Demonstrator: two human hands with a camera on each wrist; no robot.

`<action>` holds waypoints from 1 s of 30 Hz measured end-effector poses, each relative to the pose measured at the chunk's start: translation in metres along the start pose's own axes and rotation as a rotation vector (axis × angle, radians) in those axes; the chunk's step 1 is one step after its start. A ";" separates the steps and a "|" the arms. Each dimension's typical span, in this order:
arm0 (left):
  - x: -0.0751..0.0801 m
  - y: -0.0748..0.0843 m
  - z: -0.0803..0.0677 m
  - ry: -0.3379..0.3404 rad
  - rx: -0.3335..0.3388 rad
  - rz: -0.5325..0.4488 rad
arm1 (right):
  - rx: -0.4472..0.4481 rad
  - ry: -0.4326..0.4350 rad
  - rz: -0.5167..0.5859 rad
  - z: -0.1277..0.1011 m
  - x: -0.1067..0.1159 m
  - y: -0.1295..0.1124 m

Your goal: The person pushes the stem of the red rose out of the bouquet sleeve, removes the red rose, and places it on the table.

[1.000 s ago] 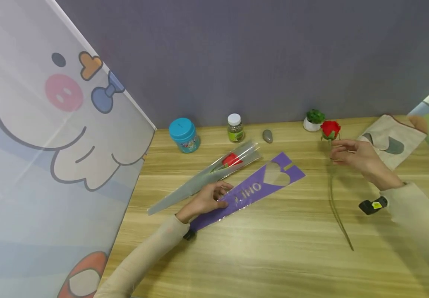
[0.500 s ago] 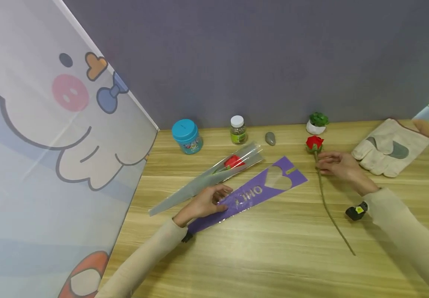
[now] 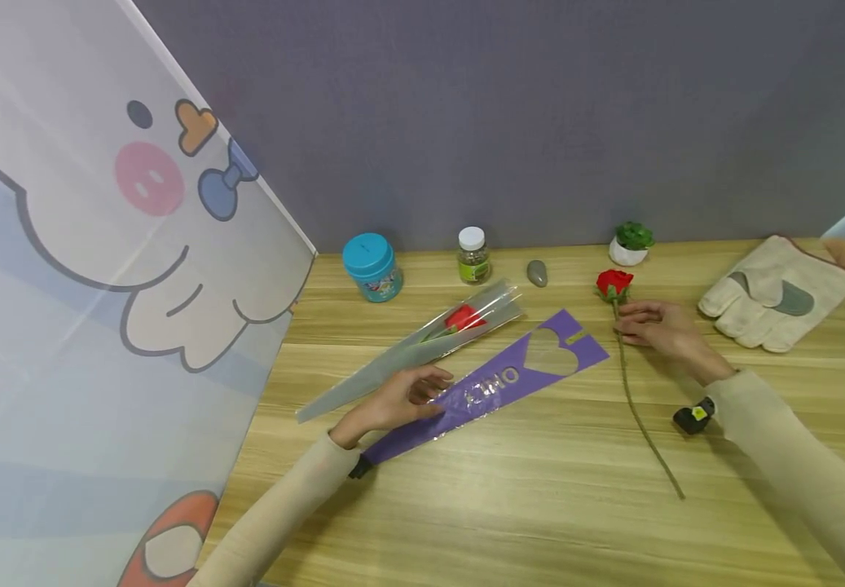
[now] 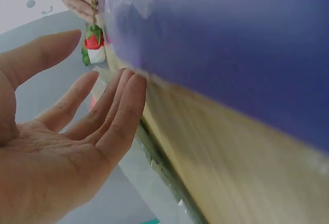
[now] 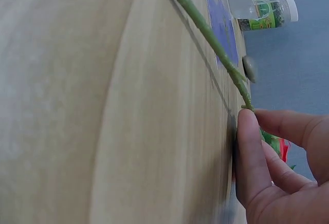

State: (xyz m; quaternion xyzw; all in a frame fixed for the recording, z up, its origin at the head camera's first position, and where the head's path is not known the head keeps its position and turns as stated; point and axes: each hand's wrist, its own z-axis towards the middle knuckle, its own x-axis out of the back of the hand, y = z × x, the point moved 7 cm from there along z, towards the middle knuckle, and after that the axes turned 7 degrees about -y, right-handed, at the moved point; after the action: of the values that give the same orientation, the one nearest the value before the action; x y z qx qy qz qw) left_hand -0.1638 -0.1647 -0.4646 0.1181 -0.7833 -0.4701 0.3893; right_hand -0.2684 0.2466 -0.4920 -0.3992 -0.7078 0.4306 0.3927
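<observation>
Roughly midway, judging by the layout: head view shows one rose already inside a clear sleeve [image 3: 422, 346] lying on the wooden table [image 3: 539, 505], while a second rose [image 3: 623, 342] lies bare on the table and the purple sleeve [image 3: 495, 383] beside it looks empty, so wrapping this one looks not yet done. Right hand [image 3: 657, 326] pinches the stem just below the red bloom, the stem trailing toward the near edge. Left hand [image 3: 400, 395] sits over the narrow end of the purple sleeve, fingers relaxed, holding nothing; whether the fingertips touch the film I cannot tell. Both forearms in beige sleeves reach in from the near edge. Back row: teal jar [image 3: 371, 265], small white-capped bottle [image 3: 473, 254], grey pebble [image 3: 537, 273], tiny potted plant [image 3: 631, 243], work glove [image 3: 777, 289] at far right. Cartoon-print panel [image 3: 99, 285] on the left

Left wrist view: left hand [image 4: 67, 147] palm open, fingers straight and together, thumb spread, gripping nothing; purple sleeve [image 4: 221, 44] blurred just past the fingertips; the rose bloom [image 4: 93, 40] and the other hand small in the distance

Right wrist view: right hand [image 5: 277, 167] with fingers curled, a fingertip pressed to the green stem [image 5: 211, 39], which lies along the table; bottle [image 5: 267, 13] and pebble [image 5: 250, 67] beyond
</observation>
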 end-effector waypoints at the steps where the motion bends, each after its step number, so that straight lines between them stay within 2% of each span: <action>1: 0.000 0.000 0.000 -0.003 -0.004 -0.007 | 0.001 0.001 -0.002 0.000 0.000 0.000; 6: 0.007 0.002 -0.003 0.009 -0.032 -0.045 | -0.006 -0.003 -0.004 -0.003 0.002 0.001; 11: 0.025 0.009 -0.008 0.081 -0.072 -0.026 | -0.006 0.015 -0.038 -0.010 0.007 -0.005; 17: 0.051 0.006 -0.013 0.185 -0.045 -0.012 | 0.037 0.042 -0.129 -0.021 0.005 -0.026; 23: 0.074 0.001 -0.016 0.296 0.002 -0.020 | 0.093 0.006 -0.183 -0.027 -0.025 -0.055; 30: 0.086 -0.008 -0.013 0.328 0.023 0.015 | 0.167 -0.128 -0.066 -0.024 -0.085 -0.080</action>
State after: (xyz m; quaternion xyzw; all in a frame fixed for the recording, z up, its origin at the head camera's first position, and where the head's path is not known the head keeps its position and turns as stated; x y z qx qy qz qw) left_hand -0.2138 -0.2244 -0.4247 0.1920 -0.7153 -0.4324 0.5143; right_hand -0.2331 0.1521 -0.4282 -0.3130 -0.7060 0.4995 0.3925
